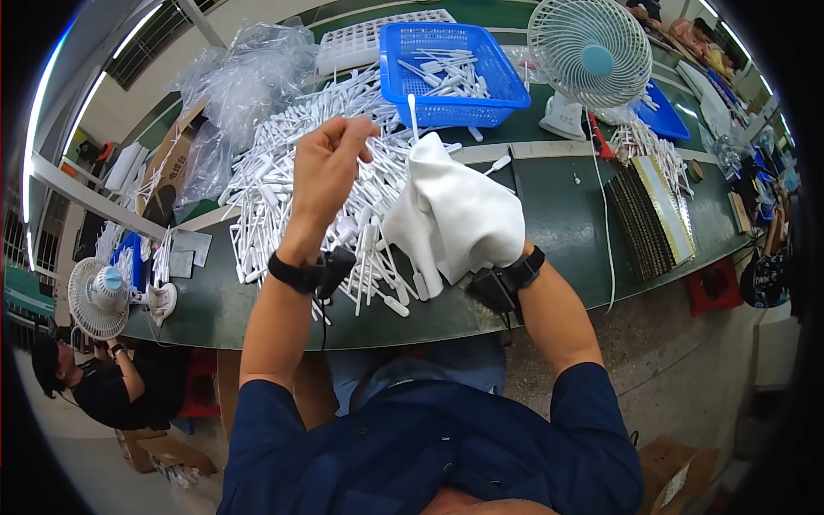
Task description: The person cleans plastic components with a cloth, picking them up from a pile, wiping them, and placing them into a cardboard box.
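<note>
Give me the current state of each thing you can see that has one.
Left hand: raised, fingers pinched shut.
Right hand: wrapped in a white cloth, holding a white stick upright.
Blue basket: partly filled.
Stick pile: loose, spread out.
Desk fan: upright.

The left hand [330, 163] is raised with fingers pinched together above a heap of white plastic sticks [283, 184] on the green table [558, 223]. The right hand [481, 236] (wrapped in a white cloth [455, 210]) holds one white stick [412, 116] upright, near a blue basket [451, 73] and a small fan [588, 56].
</note>
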A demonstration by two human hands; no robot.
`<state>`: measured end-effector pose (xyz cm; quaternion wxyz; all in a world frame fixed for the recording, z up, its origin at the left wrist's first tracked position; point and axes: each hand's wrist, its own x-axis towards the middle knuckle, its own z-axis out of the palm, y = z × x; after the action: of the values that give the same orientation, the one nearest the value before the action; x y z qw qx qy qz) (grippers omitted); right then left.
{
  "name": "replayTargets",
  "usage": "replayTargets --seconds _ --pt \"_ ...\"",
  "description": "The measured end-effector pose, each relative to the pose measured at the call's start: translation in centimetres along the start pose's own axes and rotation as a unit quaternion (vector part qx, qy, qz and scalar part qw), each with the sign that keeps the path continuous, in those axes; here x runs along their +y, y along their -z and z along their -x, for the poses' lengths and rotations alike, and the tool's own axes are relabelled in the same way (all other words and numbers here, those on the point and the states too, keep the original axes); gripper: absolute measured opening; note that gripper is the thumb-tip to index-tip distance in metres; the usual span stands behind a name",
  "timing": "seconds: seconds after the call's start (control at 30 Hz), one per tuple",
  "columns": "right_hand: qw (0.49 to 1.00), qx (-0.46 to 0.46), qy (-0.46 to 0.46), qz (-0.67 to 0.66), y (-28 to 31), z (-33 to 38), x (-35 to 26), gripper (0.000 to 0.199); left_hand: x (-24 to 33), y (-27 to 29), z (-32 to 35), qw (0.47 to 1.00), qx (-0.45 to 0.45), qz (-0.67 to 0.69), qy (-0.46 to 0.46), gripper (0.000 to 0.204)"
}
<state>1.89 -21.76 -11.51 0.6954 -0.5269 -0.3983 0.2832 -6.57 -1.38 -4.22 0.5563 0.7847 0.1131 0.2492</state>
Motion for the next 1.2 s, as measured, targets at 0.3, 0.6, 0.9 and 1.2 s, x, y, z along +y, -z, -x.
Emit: replayTargets --seconds 0.3,0.6,0.9,1.2 --pt "0.998 0.015 0.045 0.038 -0.1 1.2 -0.4 0.038 1.0 -0.1 -2.7 0.995 -0.061 0.072 -0.024 0.027" --pt "0.935 -0.033 -0.08 -0.344 2.1 1.0 3.2 0.041 1.3 1.2 -7.3 0.989 -0.089 0.077 -0.086 0.021" --pt "0.92 -0.08 -0.094 -0.372 1.6 0.8 4.1 0.044 -1.2 -1.3 -12.3 0.982 -0.052 -0.128 -0.127 0.021" --pt "0.878 0.136 0.124 0.442 1.3 -0.1 -3.1 0.015 -7.6 -0.1 -7.0 0.86 -0.284 -0.362 -0.222 0.017"
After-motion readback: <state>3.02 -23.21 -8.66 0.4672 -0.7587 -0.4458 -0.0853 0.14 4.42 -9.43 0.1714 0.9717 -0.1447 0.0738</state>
